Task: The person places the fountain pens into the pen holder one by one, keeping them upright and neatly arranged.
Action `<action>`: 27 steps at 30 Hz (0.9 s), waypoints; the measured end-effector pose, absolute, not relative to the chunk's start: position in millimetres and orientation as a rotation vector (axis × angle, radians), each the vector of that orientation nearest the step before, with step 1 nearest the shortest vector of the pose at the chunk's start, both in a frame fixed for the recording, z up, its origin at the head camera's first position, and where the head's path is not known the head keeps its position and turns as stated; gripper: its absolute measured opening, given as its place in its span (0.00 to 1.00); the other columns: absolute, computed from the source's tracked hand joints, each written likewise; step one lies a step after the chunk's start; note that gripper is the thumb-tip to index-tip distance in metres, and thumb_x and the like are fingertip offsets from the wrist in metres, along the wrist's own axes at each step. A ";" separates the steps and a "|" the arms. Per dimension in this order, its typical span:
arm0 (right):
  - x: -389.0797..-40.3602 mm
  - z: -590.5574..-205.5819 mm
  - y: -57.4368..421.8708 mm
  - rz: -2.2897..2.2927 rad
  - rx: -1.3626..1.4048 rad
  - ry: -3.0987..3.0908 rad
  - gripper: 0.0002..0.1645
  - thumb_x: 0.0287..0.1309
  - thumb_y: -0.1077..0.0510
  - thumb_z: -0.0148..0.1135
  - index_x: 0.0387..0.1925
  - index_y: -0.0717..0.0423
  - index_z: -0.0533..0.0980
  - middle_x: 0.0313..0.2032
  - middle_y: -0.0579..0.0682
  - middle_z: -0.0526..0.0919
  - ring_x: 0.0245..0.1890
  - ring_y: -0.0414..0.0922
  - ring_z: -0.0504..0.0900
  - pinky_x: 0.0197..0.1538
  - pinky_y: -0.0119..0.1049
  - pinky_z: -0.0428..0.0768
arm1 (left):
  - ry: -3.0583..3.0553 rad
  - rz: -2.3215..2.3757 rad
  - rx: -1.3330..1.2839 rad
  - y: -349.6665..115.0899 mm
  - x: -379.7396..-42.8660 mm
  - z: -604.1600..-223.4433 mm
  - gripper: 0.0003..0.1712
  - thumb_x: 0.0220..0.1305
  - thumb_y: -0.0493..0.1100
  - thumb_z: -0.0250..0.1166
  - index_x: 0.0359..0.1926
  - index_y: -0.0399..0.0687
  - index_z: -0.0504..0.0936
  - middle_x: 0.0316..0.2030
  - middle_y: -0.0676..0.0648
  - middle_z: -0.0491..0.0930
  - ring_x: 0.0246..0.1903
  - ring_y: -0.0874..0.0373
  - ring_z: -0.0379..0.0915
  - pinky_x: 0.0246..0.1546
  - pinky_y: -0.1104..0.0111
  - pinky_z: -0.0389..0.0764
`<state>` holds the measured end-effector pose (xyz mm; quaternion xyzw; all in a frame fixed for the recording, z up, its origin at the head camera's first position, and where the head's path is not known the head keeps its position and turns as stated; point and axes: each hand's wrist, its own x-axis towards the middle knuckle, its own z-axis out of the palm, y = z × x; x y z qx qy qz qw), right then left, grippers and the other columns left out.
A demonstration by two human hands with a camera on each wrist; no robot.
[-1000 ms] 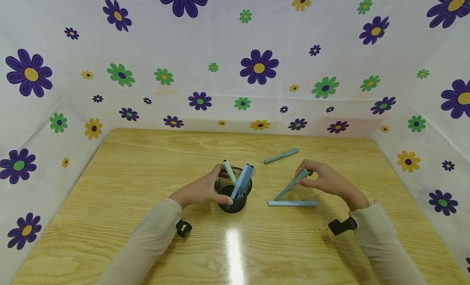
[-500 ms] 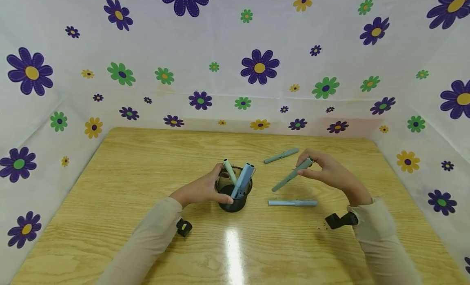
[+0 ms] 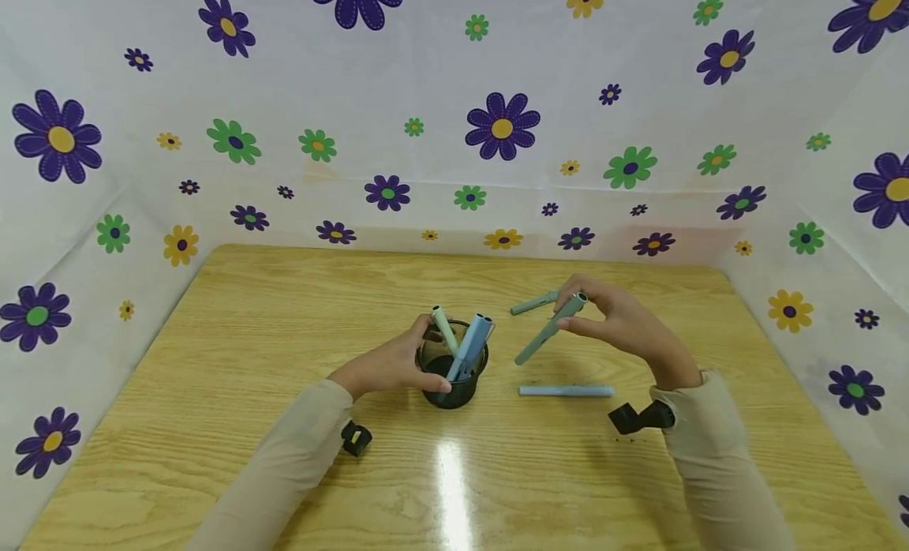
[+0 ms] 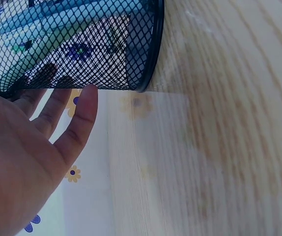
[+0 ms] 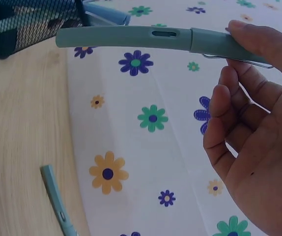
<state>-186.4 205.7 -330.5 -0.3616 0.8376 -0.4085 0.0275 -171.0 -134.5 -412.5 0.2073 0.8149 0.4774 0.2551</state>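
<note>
My left hand [image 3: 387,367] grips the black mesh pen cup [image 3: 454,397] from its left side, thumb at the front of the rim. Inside the cup lean a pale green pen [image 3: 444,330] and two blue pens [image 3: 470,347]. To the right of the cup, my right hand [image 3: 621,322] pinches a grey-green pen [image 5: 126,38] by its clipped cap, between thumb and fingers. That pen hangs tilted above the table, its lower end pointing toward the cup. Below it a light blue pen [image 3: 566,391] lies flat. Another grey-green pen [image 3: 533,302] lies behind, partly covered by the right hand.
The wooden table [image 3: 298,298] extends around the cup and pens. A white cloth with printed flowers [image 3: 398,156] stands around its back and sides. Each wrist wears a small black camera mount, the right one [image 3: 641,417] hanging over the tabletop.
My right hand has lifted the grey-green pen off the light blue pen and carried it up and slightly left toward the cup. The left hand and cup have stayed in place.
</note>
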 end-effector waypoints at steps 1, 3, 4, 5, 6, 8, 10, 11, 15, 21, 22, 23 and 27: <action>-186.4 -329.7 203.3 -1.266 -1.127 2.582 0.09 0.60 0.66 0.62 0.39 0.51 0.75 0.39 0.43 0.76 0.45 0.37 0.73 0.55 0.31 0.68 | 2.215 1.294 0.561 -134.7 -171.0 -412.7 0.65 0.48 0.62 0.74 0.75 0.54 0.39 0.76 0.40 0.40 0.75 0.42 0.40 0.69 0.42 0.53; -186.3 -328.2 198.8 -1.269 -1.142 2.572 0.08 0.60 0.66 0.62 0.38 0.52 0.76 0.37 0.43 0.76 0.44 0.37 0.73 0.55 0.31 0.68 | 2.219 1.285 0.560 -134.9 -171.1 -413.0 0.66 0.48 0.63 0.73 0.75 0.54 0.38 0.76 0.40 0.39 0.75 0.42 0.40 0.69 0.42 0.53; -186.3 -327.6 196.6 -1.267 -1.150 2.568 0.08 0.60 0.66 0.62 0.38 0.52 0.76 0.37 0.42 0.76 0.43 0.37 0.73 0.55 0.32 0.69 | 2.221 1.283 0.559 -135.0 -171.1 -413.1 0.66 0.48 0.63 0.73 0.75 0.54 0.38 0.76 0.40 0.39 0.75 0.42 0.40 0.69 0.42 0.53; -186.6 -327.1 194.4 -1.267 -1.157 2.563 0.07 0.60 0.66 0.62 0.38 0.52 0.76 0.36 0.42 0.76 0.43 0.37 0.74 0.55 0.33 0.69 | 2.223 1.279 0.555 -135.0 -171.1 -413.1 0.67 0.48 0.63 0.73 0.75 0.54 0.38 0.76 0.40 0.39 0.75 0.42 0.41 0.69 0.42 0.53; -186.7 -326.6 192.5 -1.261 -1.161 2.562 0.07 0.60 0.65 0.62 0.38 0.51 0.76 0.35 0.42 0.76 0.42 0.37 0.74 0.56 0.34 0.69 | 2.224 1.276 0.553 -135.0 -171.1 -413.0 0.67 0.48 0.63 0.73 0.75 0.54 0.38 0.76 0.40 0.39 0.75 0.42 0.40 0.69 0.42 0.53; -187.1 -325.2 188.7 -1.252 -1.161 2.562 0.06 0.60 0.65 0.62 0.37 0.51 0.77 0.34 0.42 0.76 0.42 0.37 0.74 0.56 0.36 0.69 | 2.223 1.275 0.546 -135.3 -171.0 -412.6 0.67 0.48 0.63 0.73 0.75 0.54 0.37 0.76 0.40 0.39 0.75 0.42 0.40 0.69 0.42 0.53; -187.6 -323.6 184.7 -1.252 -1.157 2.553 0.06 0.60 0.64 0.63 0.37 0.51 0.77 0.34 0.42 0.77 0.42 0.38 0.74 0.57 0.41 0.69 | 2.222 1.275 0.542 -135.6 -170.8 -412.2 0.67 0.48 0.62 0.73 0.75 0.54 0.37 0.76 0.40 0.38 0.75 0.42 0.39 0.69 0.42 0.53; -187.8 -322.6 182.8 -1.247 -1.150 2.554 0.06 0.60 0.64 0.63 0.37 0.50 0.77 0.34 0.42 0.77 0.42 0.38 0.74 0.58 0.43 0.69 | 2.222 1.275 0.541 -135.9 -170.8 -412.0 0.66 0.49 0.62 0.73 0.76 0.54 0.37 0.76 0.40 0.37 0.75 0.42 0.39 0.69 0.42 0.53; -188.6 -317.5 175.1 -1.267 -1.134 2.516 0.06 0.59 0.64 0.64 0.37 0.50 0.77 0.36 0.42 0.78 0.43 0.38 0.74 0.57 0.51 0.67 | 2.215 1.285 0.546 -135.9 -171.0 -411.6 0.66 0.49 0.62 0.73 0.75 0.54 0.38 0.76 0.41 0.37 0.75 0.41 0.38 0.69 0.41 0.53; -190.9 -311.8 162.9 -1.240 -1.191 2.506 0.05 0.60 0.61 0.64 0.38 0.51 0.77 0.36 0.43 0.78 0.41 0.39 0.74 0.53 0.49 0.70 | 2.211 1.290 0.546 -136.0 -171.7 -413.0 0.65 0.48 0.62 0.74 0.75 0.55 0.39 0.76 0.42 0.37 0.75 0.42 0.38 0.69 0.42 0.53; -191.4 -311.5 160.9 -1.230 -1.197 2.511 0.05 0.60 0.60 0.64 0.38 0.51 0.77 0.36 0.43 0.78 0.41 0.39 0.74 0.53 0.49 0.71 | 2.211 1.289 0.545 -136.1 -171.8 -413.2 0.65 0.48 0.62 0.74 0.75 0.55 0.39 0.76 0.42 0.37 0.75 0.42 0.38 0.69 0.42 0.53; -191.8 -311.4 158.6 -1.223 -1.204 2.511 0.05 0.61 0.59 0.64 0.38 0.51 0.77 0.37 0.43 0.79 0.41 0.39 0.74 0.52 0.48 0.72 | 2.212 1.289 0.545 -136.0 -171.8 -413.3 0.65 0.48 0.62 0.74 0.75 0.56 0.39 0.76 0.42 0.37 0.75 0.42 0.38 0.69 0.42 0.53; -193.0 -310.4 148.3 -1.228 -1.229 2.486 0.06 0.60 0.57 0.65 0.38 0.52 0.77 0.37 0.44 0.79 0.41 0.40 0.74 0.51 0.44 0.72 | 2.208 1.295 0.549 -135.6 -172.0 -413.3 0.65 0.48 0.62 0.74 0.75 0.55 0.39 0.76 0.41 0.39 0.75 0.42 0.40 0.69 0.42 0.53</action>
